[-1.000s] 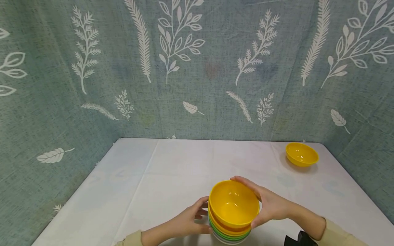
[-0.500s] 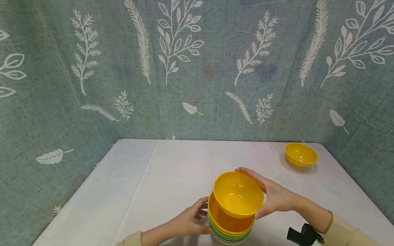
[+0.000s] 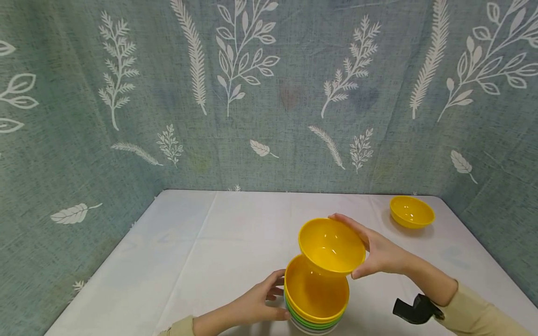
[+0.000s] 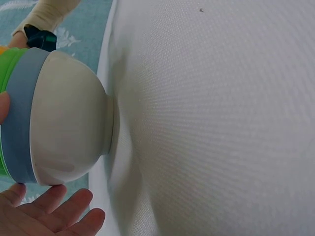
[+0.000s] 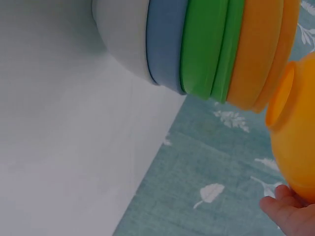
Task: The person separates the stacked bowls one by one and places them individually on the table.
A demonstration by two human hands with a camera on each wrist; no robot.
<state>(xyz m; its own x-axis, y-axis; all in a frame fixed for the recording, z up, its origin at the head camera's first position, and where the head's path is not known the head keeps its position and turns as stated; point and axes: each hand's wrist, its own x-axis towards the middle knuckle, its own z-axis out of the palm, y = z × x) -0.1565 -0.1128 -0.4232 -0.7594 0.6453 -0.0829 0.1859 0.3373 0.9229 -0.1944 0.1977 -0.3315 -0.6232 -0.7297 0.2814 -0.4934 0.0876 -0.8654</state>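
Above the stack of bowls [image 3: 316, 298], the right hand [image 3: 380, 254] had lifted the top yellow bowl [image 3: 331, 246] clear, gripping its rim, while the left hand [image 3: 256, 303] rested open-fingered against the stack on the worktop [image 3: 210, 242], separating one bowl.

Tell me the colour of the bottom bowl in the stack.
White: the bottom bowl sits under a blue one, clearest in the left wrist view.

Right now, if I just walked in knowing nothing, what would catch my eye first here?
Probably the bright yellow bowl that the right hand holds tilted above a stack of bowls, near the front of the white table. The left hand steadies that stack. Another yellow bowl sits alone at the far right corner.
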